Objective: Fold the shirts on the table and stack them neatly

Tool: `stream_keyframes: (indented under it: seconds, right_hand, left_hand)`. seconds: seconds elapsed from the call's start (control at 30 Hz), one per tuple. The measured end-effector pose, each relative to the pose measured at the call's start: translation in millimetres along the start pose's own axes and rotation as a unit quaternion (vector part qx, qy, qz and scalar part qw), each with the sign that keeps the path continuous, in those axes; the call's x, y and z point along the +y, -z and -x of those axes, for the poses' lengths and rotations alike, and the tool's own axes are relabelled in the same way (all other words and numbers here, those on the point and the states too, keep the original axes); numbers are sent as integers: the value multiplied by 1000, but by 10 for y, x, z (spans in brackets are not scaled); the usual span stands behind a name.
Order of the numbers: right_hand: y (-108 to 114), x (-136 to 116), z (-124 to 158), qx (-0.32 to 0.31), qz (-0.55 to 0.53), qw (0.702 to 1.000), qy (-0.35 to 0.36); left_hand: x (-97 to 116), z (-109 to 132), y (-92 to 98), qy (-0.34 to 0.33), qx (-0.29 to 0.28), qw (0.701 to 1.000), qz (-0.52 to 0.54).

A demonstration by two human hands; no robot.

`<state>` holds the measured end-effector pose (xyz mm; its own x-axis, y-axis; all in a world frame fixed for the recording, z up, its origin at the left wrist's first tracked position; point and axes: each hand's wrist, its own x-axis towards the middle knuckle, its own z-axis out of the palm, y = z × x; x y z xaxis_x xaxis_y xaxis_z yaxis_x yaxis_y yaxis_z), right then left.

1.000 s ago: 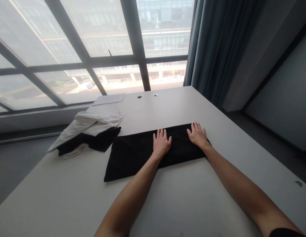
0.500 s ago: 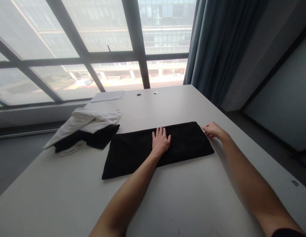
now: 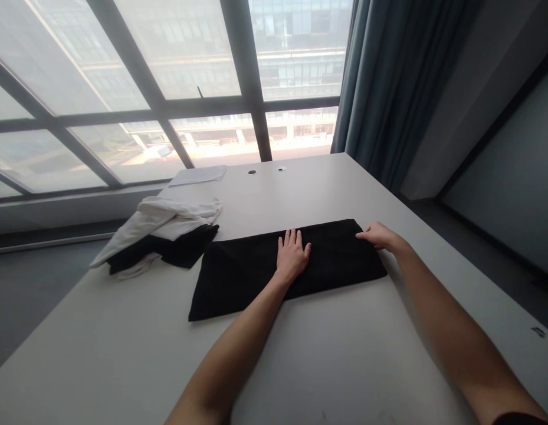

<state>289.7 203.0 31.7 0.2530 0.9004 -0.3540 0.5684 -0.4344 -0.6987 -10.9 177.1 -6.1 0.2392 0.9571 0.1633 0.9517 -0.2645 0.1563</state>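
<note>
A black garment [image 3: 242, 271], folded into a long flat rectangle, lies on the white table [image 3: 344, 354]. My left hand [image 3: 293, 256] rests flat on the middle of the cloth, fingers spread. At the right end, my right hand [image 3: 378, 235] pinches the cloth's edge, with the thumb on top and the other fingers curled out of sight underneath. Which kind of garment it is cannot be made out.
To the left lies a loose heap of clothes, a white garment [image 3: 167, 215] over a black one [image 3: 185, 248]. Papers [image 3: 197, 175] are at the far left edge, near two round cable holes [image 3: 252, 172]. Behind the table are a window and a blue curtain [image 3: 375, 88].
My right hand has moved slightly left onto the right edge of the black cloth and now grips it. My left hand stays flat in place. The view has shifted a little.
</note>
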Motion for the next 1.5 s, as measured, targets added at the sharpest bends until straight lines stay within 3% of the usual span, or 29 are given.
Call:
stream_keyframes:
  seconds: [0.53,0.9,1.33,1.5]
  right_hand:
    - [121,-158,211,-91,-67,994,-9]
    - [217,-197,249,-153,-146,975,66]
    - [158,-603,642,-110,-180,970,119]
    - [58,-744,755,-72,-184,973,116]
  left_hand:
    - [-9,-1,8,-5,4,1000,12]
    - [-19,-10,-10,-3,5,1000,9]
    - [-2,-9,40,5,-2,999,37]
    - [8,-44,181,8,16,991,134]
